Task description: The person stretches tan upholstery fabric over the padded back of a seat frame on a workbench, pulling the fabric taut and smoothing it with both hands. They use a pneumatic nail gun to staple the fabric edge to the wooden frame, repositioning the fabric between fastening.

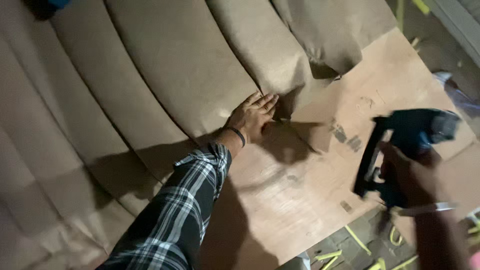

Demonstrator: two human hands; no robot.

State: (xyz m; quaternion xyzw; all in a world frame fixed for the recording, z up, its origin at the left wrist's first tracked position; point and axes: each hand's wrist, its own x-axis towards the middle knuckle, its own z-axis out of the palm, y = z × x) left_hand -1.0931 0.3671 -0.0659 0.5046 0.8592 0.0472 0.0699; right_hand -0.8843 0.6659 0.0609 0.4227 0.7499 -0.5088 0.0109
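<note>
My left hand, in a plaid sleeve with a dark wristband, presses flat on the loose edge of tan upholstery fabric where it folds onto a plywood panel. Its fingers are together and point up and right, holding the fabric down. The fabric covers padded vertical channels that curve across the upper left. My right hand grips the handle of a blue staple gun at the right, held in the air above the panel's edge and blurred by motion. The gun's nose hangs apart from the fabric.
A loose flap of the same fabric hangs over the panel's top corner. Dark smudges mark the plywood. Below the panel's lower edge lies a floor with yellow-green scraps. A grey ledge runs along the upper right.
</note>
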